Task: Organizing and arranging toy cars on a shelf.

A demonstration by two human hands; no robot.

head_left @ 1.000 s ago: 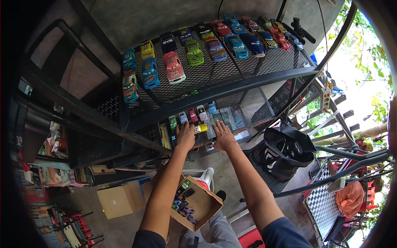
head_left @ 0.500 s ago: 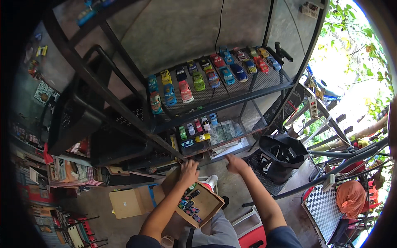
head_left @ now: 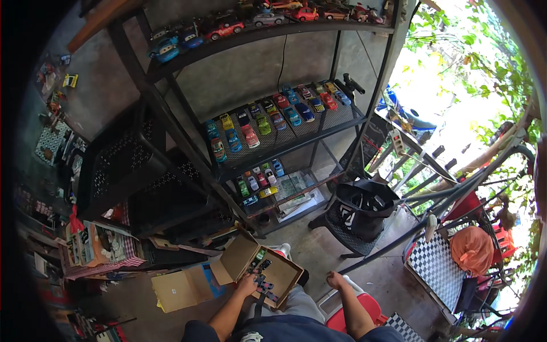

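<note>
Fingers of your left hand (head_left: 248, 280) dip into the open cardboard box (head_left: 288, 275) on your lap, curled down among the small toy cars (head_left: 263, 281) packed inside it. Whether they pinch one car or only rest on the pile is too small to tell from this height. Your right hand (head_left: 335, 279) hangs apart from the box, just to its right, loosely curled over your knee and holding nothing that shows; its fingertips are turned away, so how far they are spread is unclear.

One flap of the box stands up on the left side and hides part of its contents. The cars within read only as dark and coloured specks. Beneath your right forearm a red plastic stool (head_left: 364, 308) is half covered by your arm, and a white one (head_left: 283, 249) pokes out behind the box.

Farther off, a second, flattened carton (head_left: 176, 289) lies on the concrete floor to your left. Ahead stands a black metal rack (head_left: 285, 149); its middle mesh shelf carries rows of toy cars (head_left: 268, 121), the lower shelf a smaller cluster (head_left: 259, 181), and the top shelf's row (head_left: 228, 25) is cut by the picture's edge. A black bag (head_left: 364, 202) sits on a chair to the right.
</note>
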